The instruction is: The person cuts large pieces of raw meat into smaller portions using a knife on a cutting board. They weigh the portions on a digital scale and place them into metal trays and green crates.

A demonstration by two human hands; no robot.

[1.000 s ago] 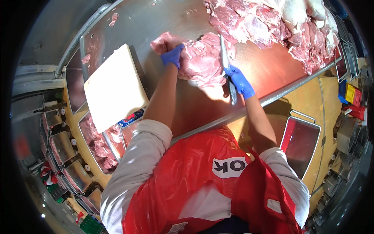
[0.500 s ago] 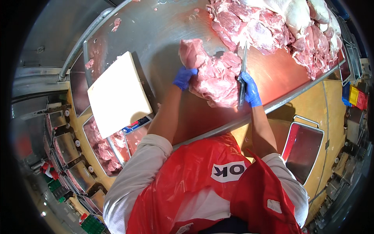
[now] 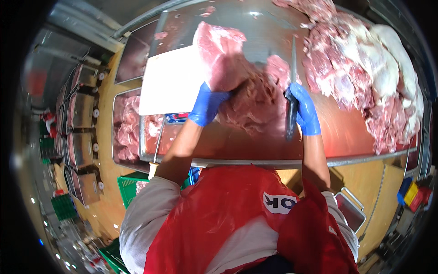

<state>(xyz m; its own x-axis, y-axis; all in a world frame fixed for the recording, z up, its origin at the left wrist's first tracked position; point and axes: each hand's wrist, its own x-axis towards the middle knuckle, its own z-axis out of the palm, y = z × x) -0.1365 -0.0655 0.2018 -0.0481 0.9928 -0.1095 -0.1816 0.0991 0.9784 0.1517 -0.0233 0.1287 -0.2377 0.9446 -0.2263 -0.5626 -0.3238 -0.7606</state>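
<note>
- A large piece of raw meat (image 3: 255, 102) spreads over the middle of a steel counter (image 3: 340, 145), its lower part near the front edge.
- The meat is boneless-looking and folded: a smooth, pale pink lobe rises toward the far left corner, the shadowed centre is darker and ragged, and a smaller lobe lies beside the blade.
- At the meat's left side, the blue-gloved left hand (image 3: 209, 106) has its grip partly closed on the flesh, some fingers hidden.
- The right hand (image 3: 303, 109), gloved alike, has its grip wrapped around the black handle of a knife (image 3: 293, 59), blade toward the far edge; whether steel meets meat cannot be told.
- A white board (image 3: 169, 84) sits by the left edge; a heap of meat (image 3: 358, 75) with whitish skin or fat fills the right end.
- A white patch (image 3: 276, 203) on the red apron (image 3: 219, 201) bears bold dark lettering; a blue-and-red label (image 3: 177, 118) below the board is too small to read.
</note>
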